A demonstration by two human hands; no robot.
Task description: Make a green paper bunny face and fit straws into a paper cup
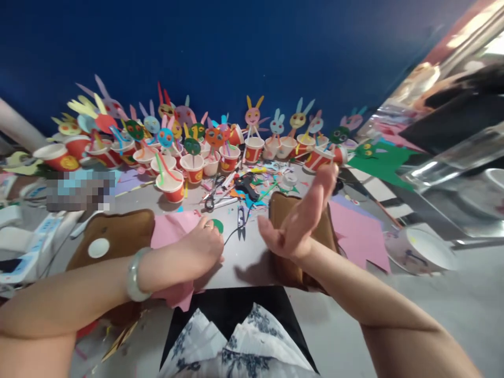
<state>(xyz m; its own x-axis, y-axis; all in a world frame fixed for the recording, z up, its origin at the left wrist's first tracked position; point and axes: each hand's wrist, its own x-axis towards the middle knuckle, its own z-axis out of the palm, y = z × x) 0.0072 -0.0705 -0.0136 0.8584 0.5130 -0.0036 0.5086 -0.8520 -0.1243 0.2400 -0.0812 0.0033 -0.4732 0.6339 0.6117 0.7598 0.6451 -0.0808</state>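
Observation:
My left hand (197, 249), with a pale bangle at its wrist, is curled over the table beside pink paper (171, 228); a green disc (217, 226) shows at its fingertips, and whether the fingers grip it is unclear. Raised above a brown cushion (281, 205), my right hand (301, 223) has its thumb and fingers spread, with nothing in them. Small snips (241, 223) lie on the table between the hands. Behind them are black scissors (210, 199) and a black glue gun (247, 185) among coloured paper scraps.
Red-and-white paper cups (171, 186) holding paper rabbit figures line the back by a blue wall. Another brown cushion (114, 231) bears a white disc (98, 248). A power strip (37, 249) is at left, a white bucket (419, 252) at right.

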